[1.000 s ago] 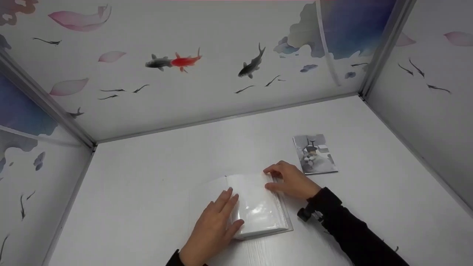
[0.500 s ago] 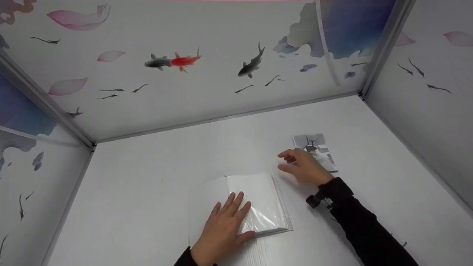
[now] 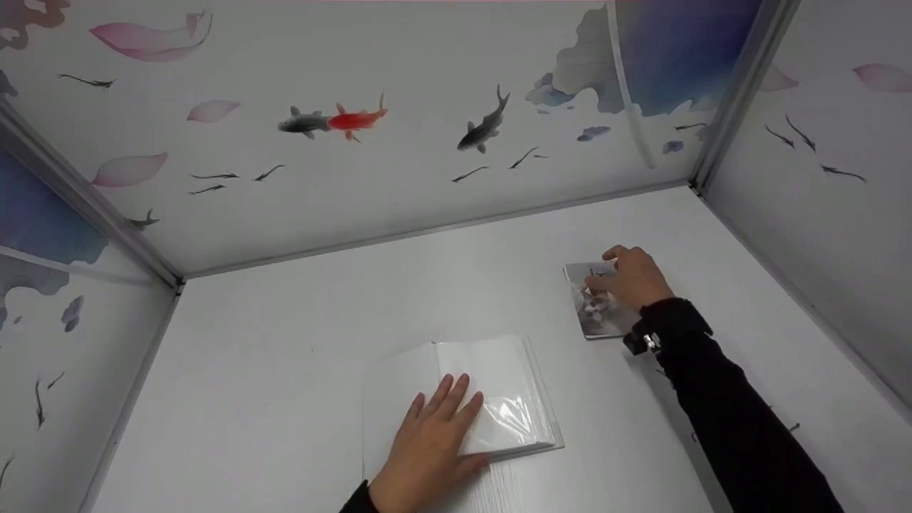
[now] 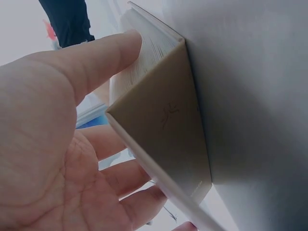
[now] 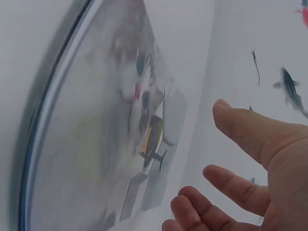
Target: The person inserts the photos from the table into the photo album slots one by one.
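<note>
An album with clear plastic sleeves [image 3: 491, 363] lies spread on the white table. My left hand [image 3: 427, 442] rests on its pages, fingers straight and slightly spread. In the left wrist view the thumb lies along the page edges, near the album's brownish cover [image 4: 168, 120]. To the right and farther back is a small stack of glossy pictures [image 3: 598, 313], the top one greyish. My right hand [image 3: 634, 278] hovers over its right side, partly hiding it. The right wrist view shows the fingers loosely bent, holding nothing, apart from the top picture [image 5: 96, 134].
White panels printed with fish and petals [image 3: 399, 164] enclose the white table [image 3: 285, 342] at the back and both sides. A small black device [image 3: 641, 342] is strapped to the right wrist.
My right hand has left the album's right edge and moved right and away to the picture stack. My left hand has slid slightly right and flattened on the pages.
</note>
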Available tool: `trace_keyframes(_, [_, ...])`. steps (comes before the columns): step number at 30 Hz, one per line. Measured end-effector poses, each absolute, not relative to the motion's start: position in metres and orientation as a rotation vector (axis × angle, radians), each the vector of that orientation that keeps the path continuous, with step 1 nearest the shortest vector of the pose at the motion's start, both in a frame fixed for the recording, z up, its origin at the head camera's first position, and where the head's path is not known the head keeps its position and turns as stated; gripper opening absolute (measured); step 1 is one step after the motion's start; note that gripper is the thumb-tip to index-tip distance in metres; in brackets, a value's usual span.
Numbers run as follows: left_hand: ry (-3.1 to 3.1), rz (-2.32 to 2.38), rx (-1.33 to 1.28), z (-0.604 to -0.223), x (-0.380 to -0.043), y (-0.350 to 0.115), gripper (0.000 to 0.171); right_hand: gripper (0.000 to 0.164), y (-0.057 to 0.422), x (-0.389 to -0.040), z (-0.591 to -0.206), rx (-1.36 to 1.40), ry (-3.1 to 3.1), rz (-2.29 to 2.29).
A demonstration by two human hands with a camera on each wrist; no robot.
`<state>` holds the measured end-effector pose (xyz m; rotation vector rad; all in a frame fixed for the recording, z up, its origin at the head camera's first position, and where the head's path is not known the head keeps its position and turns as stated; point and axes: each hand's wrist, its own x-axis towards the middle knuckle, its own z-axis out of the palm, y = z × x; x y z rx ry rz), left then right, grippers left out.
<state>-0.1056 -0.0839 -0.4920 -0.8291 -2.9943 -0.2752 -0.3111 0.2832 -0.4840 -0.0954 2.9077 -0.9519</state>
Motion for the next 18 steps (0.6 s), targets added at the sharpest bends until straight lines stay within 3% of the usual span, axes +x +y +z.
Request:
trace_keyframes(8, [-3.025,-0.288,-0.800,-0.491,-0.106,-0.082,0.076,0.091,0.297,-0.323,-0.495,-0.044,2.947,-0.758])
trace_keyframes(18, [-3.042,-0.275,-0.792,-0.491,-0.106,-0.083,0.076,0.094,0.304,-0.331,-0.495,-0.097,2.855,-0.653])
